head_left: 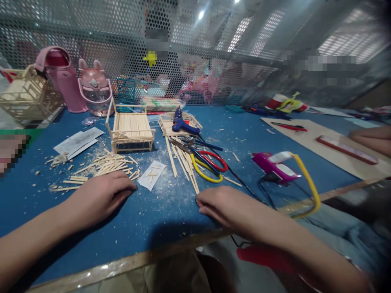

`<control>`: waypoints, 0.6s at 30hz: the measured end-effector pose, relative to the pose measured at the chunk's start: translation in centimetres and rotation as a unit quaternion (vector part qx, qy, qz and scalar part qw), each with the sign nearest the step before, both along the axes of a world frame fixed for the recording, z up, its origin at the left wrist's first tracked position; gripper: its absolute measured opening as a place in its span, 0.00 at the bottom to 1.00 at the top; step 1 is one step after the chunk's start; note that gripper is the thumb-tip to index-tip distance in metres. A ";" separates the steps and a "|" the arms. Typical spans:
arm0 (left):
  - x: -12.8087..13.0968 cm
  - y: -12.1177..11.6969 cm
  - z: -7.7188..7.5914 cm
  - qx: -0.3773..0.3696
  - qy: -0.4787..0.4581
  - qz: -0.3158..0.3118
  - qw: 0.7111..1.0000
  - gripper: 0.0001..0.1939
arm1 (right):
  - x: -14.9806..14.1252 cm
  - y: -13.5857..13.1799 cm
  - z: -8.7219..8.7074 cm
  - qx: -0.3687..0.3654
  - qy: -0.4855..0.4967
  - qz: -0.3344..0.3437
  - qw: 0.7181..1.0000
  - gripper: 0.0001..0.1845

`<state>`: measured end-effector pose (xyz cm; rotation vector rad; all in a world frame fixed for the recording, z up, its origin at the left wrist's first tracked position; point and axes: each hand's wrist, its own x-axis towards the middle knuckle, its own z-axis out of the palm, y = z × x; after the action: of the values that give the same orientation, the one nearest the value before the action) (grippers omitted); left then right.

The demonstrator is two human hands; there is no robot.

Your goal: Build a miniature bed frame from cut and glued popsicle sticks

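Your left hand [108, 188] is resting, loosely curled, beside the short sticks [106, 165]; whether it is gripping any, I cannot tell. A pale slip [146, 183] is carrying small pieces. Your right hand [222, 205] is curling at the long sticks' [182, 161] near ends, its hold unclear; a light pinch should spare them. Crumbs [63, 156] are littering the blue counter [122, 234]; perforated mesh [122, 49] is rising behind.
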<state>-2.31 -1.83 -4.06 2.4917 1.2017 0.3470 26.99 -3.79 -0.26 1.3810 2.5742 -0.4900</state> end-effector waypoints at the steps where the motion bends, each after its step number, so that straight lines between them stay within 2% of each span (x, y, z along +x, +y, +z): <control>1: 0.0 0.0 0.0 0.000 0.001 0.001 1.000 0.13 | -0.3 0.3 0.2 0.010 -0.003 0.005 1.000 0.11; 6: 0.1 0.1 0.1 0.015 0.014 0.040 0.999 0.15 | -3.5 4.1 1.6 0.082 0.059 0.051 0.994 0.13; 11: -0.1 0.3 0.2 0.009 0.006 0.063 0.998 0.15 | -5.9 8.3 1.2 0.034 0.083 0.053 0.995 0.11; 15: -0.2 0.4 0.1 0.006 0.004 0.063 0.998 0.14 | -5.9 9.1 0.4 0.005 0.068 0.057 0.996 0.11; 18: -0.1 0.3 0.1 0.004 0.015 0.067 0.998 0.14 | -5.7 8.8 0.2 0.022 0.052 0.044 0.997 0.10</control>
<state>-2.45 -1.57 -3.96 2.4371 1.3856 0.3489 21.29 5.05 -0.03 1.2815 2.7303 -0.5065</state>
